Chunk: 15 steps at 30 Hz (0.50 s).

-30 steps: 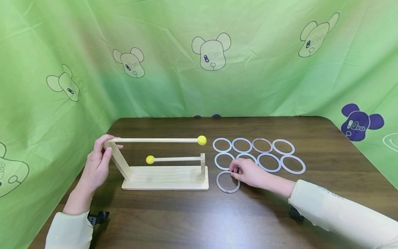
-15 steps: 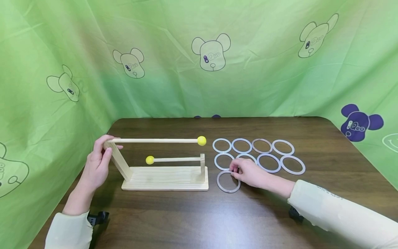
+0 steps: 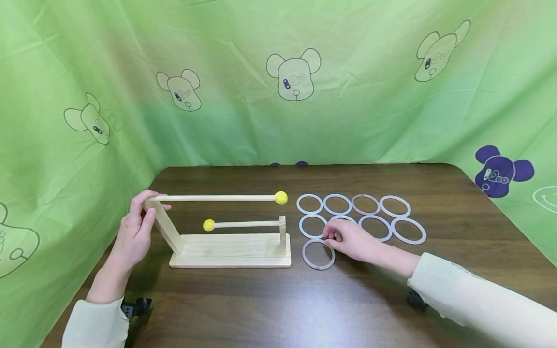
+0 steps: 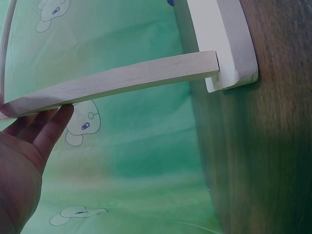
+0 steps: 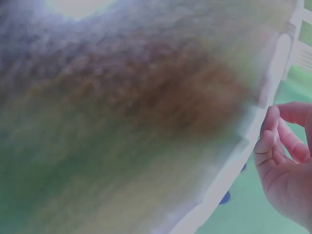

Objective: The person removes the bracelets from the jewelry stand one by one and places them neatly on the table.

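A pale wooden stand (image 3: 229,251) has two dowels, each tipped with a yellow ball. My left hand (image 3: 137,232) grips the top of its tall leaning post (image 3: 167,227), thumb in front and fingers behind. In the left wrist view, fingertips lie against that post (image 4: 126,78). To the right of the stand, a translucent plastic ring (image 3: 306,261) lies flat on the table. My right hand (image 3: 354,241) has its curled fingers and thumb at this ring's far right edge. In the right wrist view, the same hand (image 5: 285,165) pinches at a pale edge; the contact is blurred.
Behind the near ring lie two rows of similar rings, among them a bluish ring (image 3: 375,240) and a ring (image 3: 366,195) with a pinkish tint. A green patterned cloth (image 3: 217,121) hangs around the dark wooden table (image 3: 243,309) at back and sides.
My right hand has shifted very slightly to the right along the near ring's edge. The left hand and the stand keep their place; the head view has moved a little.
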Tool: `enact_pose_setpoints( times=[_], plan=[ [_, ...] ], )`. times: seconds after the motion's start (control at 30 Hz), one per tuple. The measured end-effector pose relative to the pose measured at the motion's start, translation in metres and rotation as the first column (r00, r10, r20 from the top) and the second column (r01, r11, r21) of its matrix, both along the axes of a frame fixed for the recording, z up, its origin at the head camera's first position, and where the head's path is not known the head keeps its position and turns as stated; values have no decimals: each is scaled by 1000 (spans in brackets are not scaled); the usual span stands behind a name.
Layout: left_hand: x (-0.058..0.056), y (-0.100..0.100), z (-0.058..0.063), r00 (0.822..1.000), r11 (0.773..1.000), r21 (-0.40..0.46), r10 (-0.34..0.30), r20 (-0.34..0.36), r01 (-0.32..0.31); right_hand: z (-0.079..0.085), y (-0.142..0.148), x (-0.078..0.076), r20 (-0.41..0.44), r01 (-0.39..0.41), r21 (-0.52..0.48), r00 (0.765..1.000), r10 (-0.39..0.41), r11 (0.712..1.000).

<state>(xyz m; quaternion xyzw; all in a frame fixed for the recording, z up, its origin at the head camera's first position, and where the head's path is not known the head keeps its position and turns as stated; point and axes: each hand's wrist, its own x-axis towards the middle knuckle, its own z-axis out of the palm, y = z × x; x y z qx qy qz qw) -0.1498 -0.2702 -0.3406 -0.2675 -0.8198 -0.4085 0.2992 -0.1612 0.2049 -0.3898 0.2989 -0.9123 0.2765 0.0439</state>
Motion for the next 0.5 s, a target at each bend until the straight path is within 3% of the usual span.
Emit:
enact_pose_setpoints(
  times=[0.27,0.5],
  plan=[
    [1,-1,1,1000,1000,0,-5,2,5,24,11,12,48,44,-55,998,-42,997],
    [3,-1,4,999,1000,-7,-1,34,1,43,31,25,33,91,-100,996,-88,991]
  ],
)
